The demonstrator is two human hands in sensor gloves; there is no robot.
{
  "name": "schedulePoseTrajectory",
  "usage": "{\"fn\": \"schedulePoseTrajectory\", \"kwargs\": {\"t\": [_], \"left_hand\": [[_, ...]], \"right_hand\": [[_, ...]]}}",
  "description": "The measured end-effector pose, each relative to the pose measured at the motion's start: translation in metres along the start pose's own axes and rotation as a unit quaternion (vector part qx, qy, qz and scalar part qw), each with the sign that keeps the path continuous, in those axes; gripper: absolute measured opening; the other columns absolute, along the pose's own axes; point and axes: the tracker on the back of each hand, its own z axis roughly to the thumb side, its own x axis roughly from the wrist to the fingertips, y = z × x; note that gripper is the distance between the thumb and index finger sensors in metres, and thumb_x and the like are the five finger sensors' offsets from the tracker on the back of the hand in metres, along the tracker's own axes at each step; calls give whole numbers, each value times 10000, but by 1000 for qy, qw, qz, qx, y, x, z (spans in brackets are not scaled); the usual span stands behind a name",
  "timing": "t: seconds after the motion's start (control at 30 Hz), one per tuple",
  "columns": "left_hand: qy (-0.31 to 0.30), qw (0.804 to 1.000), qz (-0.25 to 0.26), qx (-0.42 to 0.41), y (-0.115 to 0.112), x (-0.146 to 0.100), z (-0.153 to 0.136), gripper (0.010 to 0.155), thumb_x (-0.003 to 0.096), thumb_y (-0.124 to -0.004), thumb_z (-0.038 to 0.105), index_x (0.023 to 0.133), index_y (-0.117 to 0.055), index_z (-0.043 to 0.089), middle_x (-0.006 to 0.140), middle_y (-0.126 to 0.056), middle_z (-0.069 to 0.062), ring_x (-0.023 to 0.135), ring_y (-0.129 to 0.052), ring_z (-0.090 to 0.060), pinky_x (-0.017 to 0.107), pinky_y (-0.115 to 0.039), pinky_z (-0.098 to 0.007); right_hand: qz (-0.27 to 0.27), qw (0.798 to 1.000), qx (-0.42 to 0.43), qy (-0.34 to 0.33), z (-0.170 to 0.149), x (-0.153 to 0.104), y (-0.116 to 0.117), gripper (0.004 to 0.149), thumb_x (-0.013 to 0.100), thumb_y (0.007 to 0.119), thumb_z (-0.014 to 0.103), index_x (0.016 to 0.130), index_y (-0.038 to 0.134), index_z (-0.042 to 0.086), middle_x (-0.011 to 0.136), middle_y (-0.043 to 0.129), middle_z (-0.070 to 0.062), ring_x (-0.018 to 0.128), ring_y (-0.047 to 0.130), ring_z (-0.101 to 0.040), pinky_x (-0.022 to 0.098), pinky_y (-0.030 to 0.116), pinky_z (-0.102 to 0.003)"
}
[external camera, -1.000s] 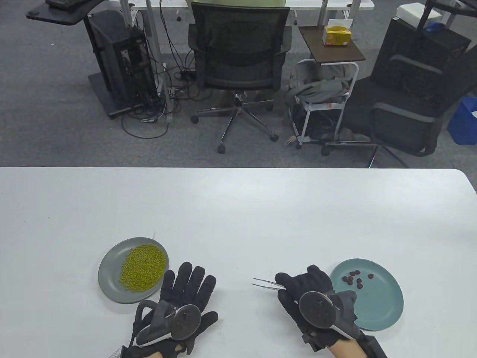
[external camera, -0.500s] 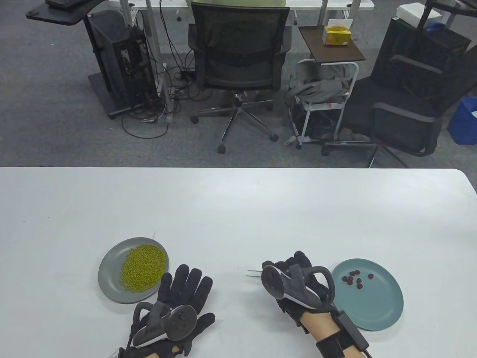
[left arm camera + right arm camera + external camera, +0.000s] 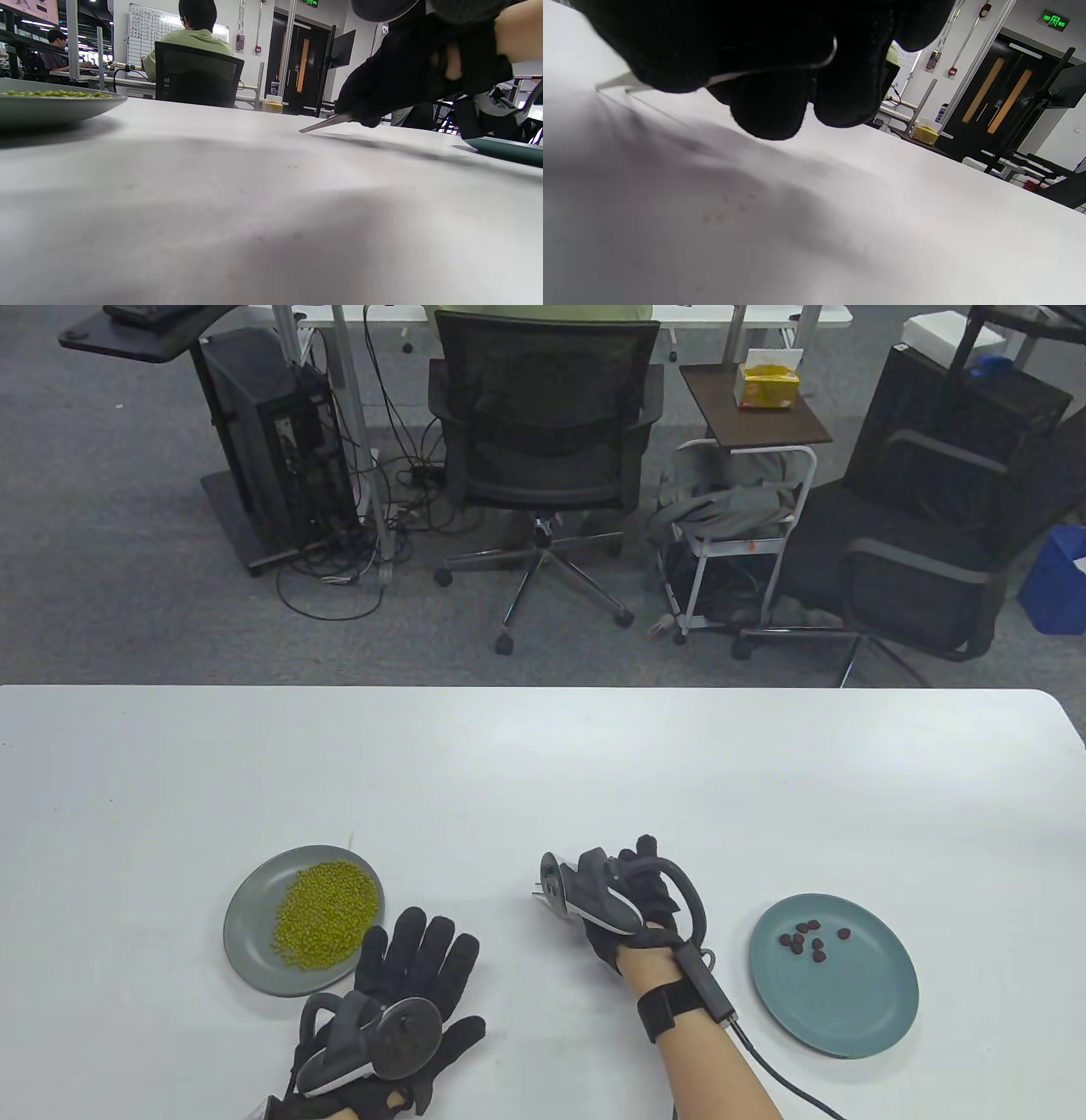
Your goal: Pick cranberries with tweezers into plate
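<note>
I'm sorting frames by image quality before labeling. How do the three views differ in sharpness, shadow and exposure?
Table view: sharp, evenly lit, soft glare on the white table. Left wrist view: near tabletop blurred, broad soft shadow, the right hand and tweezers sharper. Right wrist view: the right hand fills the top as a near-black mass without detail, tweezers tips blurred, bright background.

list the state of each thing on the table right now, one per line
metal tweezers: gripped by the right hand, tips empty, pointing left, low over the table
right hand: holds the tweezers between the two plates
left hand: flat on the table, fingers spread, holding nothing
grey round plate: heaped with green beans
teal round plate: holds several dark red cranberries
</note>
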Motion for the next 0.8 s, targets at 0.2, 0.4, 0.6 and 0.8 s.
{"fn": "schedulePoseTrajectory", "kwargs": {"t": [0.2,0.4,0.6,0.8], "left_hand": [[1,1000,-9,0,-3,1,-1,840,421,-628,699,1061,-182,387,1135,-257,25,1111,-164,-344,770,-203,-644],[1,1000,-5,1,-2,1,-2,838,421,-629,697,1061,-188,386,1135,-262,27,1111,-165,-343,770,-204,-644],[-6,1000,5,5,-1,0,1,839,421,-628,700,1062,-186,387,1136,-263,27,1113,-166,-340,770,-202,-644],[-13,1000,22,11,-3,-1,5,842,419,-627,702,1061,-181,389,1136,-250,29,1112,-155,-340,770,-196,-644]], "right_hand": [[-22,998,52,-8,-17,-15,-14,603,335,704,591,912,616,440,950,742,133,912,766,-193,792,428,-469],[-106,984,132,-53,-49,-73,-49,613,349,676,592,935,579,440,996,688,124,939,733,-198,797,411,-476],[-170,964,187,-88,-78,-140,-49,646,358,648,603,968,503,445,1063,577,132,1020,625,-206,817,334,-490],[-139,958,226,-109,-75,-161,-6,758,343,610,645,1001,279,465,1140,260,145,1122,279,-231,816,124,-511]]}}
